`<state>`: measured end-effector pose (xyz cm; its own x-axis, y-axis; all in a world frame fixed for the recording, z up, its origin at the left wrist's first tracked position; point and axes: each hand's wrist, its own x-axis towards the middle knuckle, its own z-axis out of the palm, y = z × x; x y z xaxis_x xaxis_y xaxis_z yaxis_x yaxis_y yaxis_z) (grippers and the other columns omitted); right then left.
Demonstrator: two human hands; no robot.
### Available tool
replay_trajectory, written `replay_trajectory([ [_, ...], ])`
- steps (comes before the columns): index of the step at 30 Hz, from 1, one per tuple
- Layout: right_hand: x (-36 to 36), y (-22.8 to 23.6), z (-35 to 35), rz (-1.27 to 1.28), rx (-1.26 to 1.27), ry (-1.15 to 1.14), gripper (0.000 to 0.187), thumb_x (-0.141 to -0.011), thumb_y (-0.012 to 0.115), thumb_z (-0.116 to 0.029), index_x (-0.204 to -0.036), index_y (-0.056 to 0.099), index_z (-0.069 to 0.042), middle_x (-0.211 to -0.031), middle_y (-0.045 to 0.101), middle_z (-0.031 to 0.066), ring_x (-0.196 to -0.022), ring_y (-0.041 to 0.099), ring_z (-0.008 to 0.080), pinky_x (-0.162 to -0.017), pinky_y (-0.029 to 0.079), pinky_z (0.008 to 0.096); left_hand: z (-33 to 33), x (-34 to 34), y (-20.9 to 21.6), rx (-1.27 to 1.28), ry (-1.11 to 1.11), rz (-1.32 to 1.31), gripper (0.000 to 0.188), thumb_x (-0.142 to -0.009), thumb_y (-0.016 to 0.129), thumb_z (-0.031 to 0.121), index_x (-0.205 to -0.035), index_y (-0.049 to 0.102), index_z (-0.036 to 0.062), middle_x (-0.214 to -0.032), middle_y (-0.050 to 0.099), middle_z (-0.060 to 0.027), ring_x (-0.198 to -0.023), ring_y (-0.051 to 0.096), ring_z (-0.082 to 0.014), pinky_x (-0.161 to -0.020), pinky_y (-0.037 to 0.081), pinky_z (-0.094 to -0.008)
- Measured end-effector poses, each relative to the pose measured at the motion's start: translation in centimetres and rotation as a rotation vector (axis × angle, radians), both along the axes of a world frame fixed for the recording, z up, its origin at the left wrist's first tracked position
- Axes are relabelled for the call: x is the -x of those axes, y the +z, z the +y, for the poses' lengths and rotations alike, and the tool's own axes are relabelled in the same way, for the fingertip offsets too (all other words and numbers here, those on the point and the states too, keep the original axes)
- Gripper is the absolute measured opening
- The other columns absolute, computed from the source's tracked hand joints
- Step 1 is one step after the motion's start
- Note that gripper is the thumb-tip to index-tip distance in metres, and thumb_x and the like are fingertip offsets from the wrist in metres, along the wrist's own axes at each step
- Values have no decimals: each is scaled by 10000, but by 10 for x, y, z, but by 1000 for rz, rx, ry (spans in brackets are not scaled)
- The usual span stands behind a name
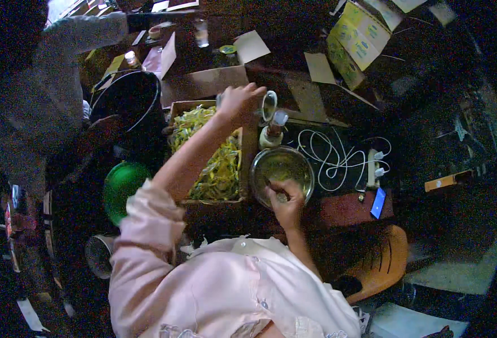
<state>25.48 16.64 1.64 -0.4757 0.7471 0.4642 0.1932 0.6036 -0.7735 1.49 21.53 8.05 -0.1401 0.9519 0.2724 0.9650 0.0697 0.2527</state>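
My left hand [242,104] reaches over the far right part of a wooden box [245,169] filled with yellow-green strips or small wrapped pieces [221,174]. Its fingers curl round what looks like a jar on its side, whose round pale rim [269,107] shows to the right of the fingers. To the right of the box sits a round shiny bowl [255,186] with something yellowish inside. Over the bowl's near part, my right hand [288,204] is closed in a pinch. A small roundish thing shows at its fingers, too blurred to name.
A small bottle [271,136] stands behind the bowl. White cables [330,163] run right to a power strip [372,169], near a phone [378,204]. At left are a black bucket [152,107], a green basin [123,191] and another person's sleeve [62,73]. An orange chair [392,259] stands near right.
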Motion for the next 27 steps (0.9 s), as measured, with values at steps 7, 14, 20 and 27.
replay_trajectory([
  [7,-43,-5,13,-121,-17,-52,150,-636,673,-19,-779,629,-16,-728,612,85,-629,591,190,-621,467,290,166,-64,-108,391,-123,1160,384,-739,568,343,-1050,518,122,-1003,559,-77,-827,540,-240,-715,402,-408],
  [14,-74,-66,45,-48,126,-161,174,-635,677,-11,-798,618,-2,-762,597,100,-648,587,178,-616,461,272,222,-60,-269,652,-176,1502,316,-712,582,239,-1003,592,115,-969,576,-89,-867,538,-251,-787,372,-487],
  [20,-87,-120,72,-32,232,-206,241,-634,672,15,-862,597,27,-771,569,78,-663,566,142,-622,452,251,190,-19,-341,406,-154,1332,378,-752,506,246,-1083,517,65,-1046,498,-116,-972,446,-283,-862,281,-529],
  [27,-75,-171,94,-118,320,-203,333,-618,686,-20,-929,574,16,-727,598,58,-673,561,141,-633,459,278,183,-37,-305,413,-169,1351,381,-778,474,259,-1107,510,71,-1108,484,-107,-1041,421,-285,-913,214,-549],
])
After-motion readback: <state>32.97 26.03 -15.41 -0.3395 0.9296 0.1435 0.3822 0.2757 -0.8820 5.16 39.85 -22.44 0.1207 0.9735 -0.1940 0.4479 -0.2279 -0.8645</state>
